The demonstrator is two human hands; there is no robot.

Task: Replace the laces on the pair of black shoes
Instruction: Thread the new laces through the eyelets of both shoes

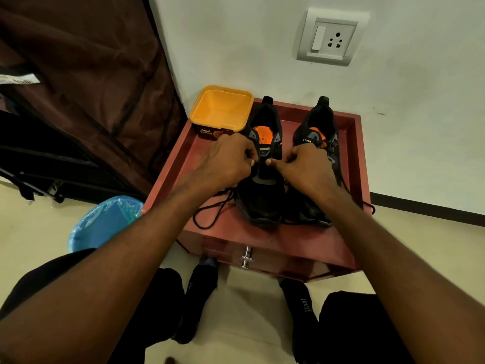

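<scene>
Both hands, left hand and right hand, curl over left shoe's eyelets, pinching what looks like lace, fingertips hidden.

A plain white-walled corner with a low red wooden cabinet on a cream floor

The white painted wall carries a white plastic switch-and-socket plate and meets the cream tiled floor along a dark skirting strip. The low red-brown wooden cabinet with a raised rim stands against the wall, a chrome drawer knob on its front. To its left hangs a dark brown fabric wardrobe cover, and below that sits a round bin lined with a blue plastic bag. Lighting is dim and even.
</scene>
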